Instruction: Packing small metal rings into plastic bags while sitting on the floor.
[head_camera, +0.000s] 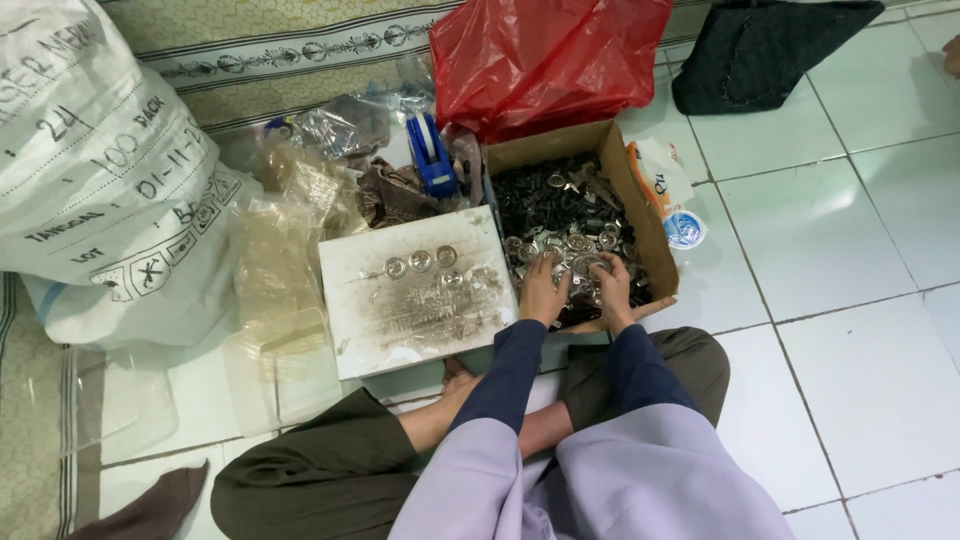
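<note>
I sit cross-legged on a tiled floor. Both hands reach into a cardboard box (645, 215) filled with small dark metal parts and shiny round silver pieces (575, 240). My left hand (543, 290) rests on the silver pieces at the box's near-left corner, fingers curled into them. My right hand (612, 287) lies beside it on the same heap, fingers bent over the pieces. Whether either hand has a piece in its grip is hidden. To the left lies a dirty white board (415, 305) with several round silver pieces (422, 262) on it.
A large white sack (95, 170) stands at the left, with clear plastic bags (275, 260) beside it. A blue tape dispenser (430, 150), a red plastic bag (545, 55), a dark bag (765, 50) and a small cup (685, 228) surround the box.
</note>
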